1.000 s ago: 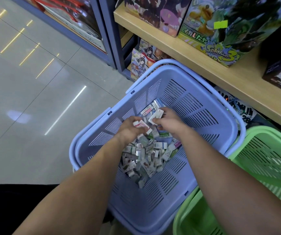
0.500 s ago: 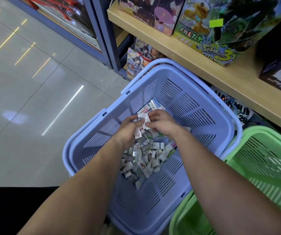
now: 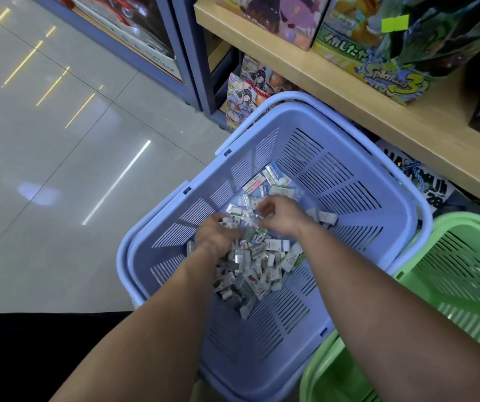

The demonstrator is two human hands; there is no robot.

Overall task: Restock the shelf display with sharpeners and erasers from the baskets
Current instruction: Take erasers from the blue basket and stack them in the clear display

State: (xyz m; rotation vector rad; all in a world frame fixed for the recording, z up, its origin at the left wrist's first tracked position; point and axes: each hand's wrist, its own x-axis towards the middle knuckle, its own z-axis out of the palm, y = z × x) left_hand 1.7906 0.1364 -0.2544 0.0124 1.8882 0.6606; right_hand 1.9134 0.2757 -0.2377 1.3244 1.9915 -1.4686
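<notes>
A lavender slotted basket (image 3: pixel 357 204) stands on the floor below me, its bottom covered by a heap of several small wrapped erasers (image 3: pixel 259 265). Both my arms reach down into it. My left hand (image 3: pixel 217 236) is buried knuckles-up in the heap, fingers curled down among the erasers. My right hand (image 3: pixel 280 211) hovers just above the pile's far part, fingers bent round small wrapped erasers. What exactly each hand holds is hidden by the fingers.
A green slotted basket (image 3: pixel 465 285) stands against the lavender one's right side. Above runs a wooden shelf (image 3: pixel 378 111) carrying colourful boxes (image 3: pixel 372 53). More packs (image 3: pixel 247 94) sit on the lower level behind the basket. Grey tiled floor (image 3: pixel 58 169) lies to the left.
The hands, pressed together over one eraser a second ago, have come apart. My left hand sank lower into the heap; my right hand stayed above the far part.
</notes>
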